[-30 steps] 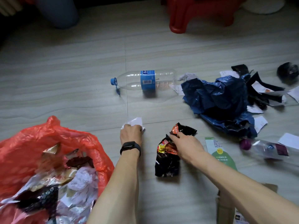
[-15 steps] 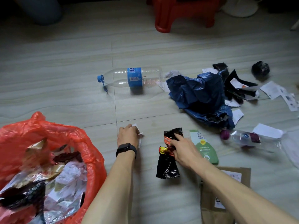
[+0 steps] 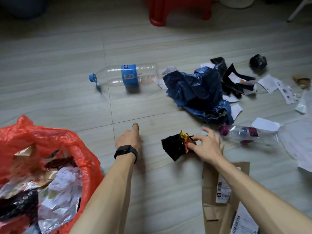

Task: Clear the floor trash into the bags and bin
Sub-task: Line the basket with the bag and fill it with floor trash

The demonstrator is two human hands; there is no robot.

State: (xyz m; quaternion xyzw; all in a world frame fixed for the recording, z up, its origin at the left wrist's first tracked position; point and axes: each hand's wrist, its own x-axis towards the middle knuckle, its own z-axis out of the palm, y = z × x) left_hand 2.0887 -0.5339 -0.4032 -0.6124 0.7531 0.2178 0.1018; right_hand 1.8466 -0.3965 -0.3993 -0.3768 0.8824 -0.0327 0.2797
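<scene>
On the pale tiled floor (image 3: 50, 81), the right hand (image 3: 208, 147) pinches the black snack wrapper (image 3: 175, 147) by one corner; so light a hold may let the slick foil slip short of the red bag (image 3: 55, 137) at the left. The left hand (image 3: 129, 141) curls knuckles-up nearby; whether it hides anything I cannot tell. A clear bottle (image 3: 131, 76) and blue bag (image 3: 194, 88) lie beyond, near a red stool (image 3: 179, 10).

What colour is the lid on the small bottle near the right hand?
The lid is purple, clearest in the head view.
</scene>
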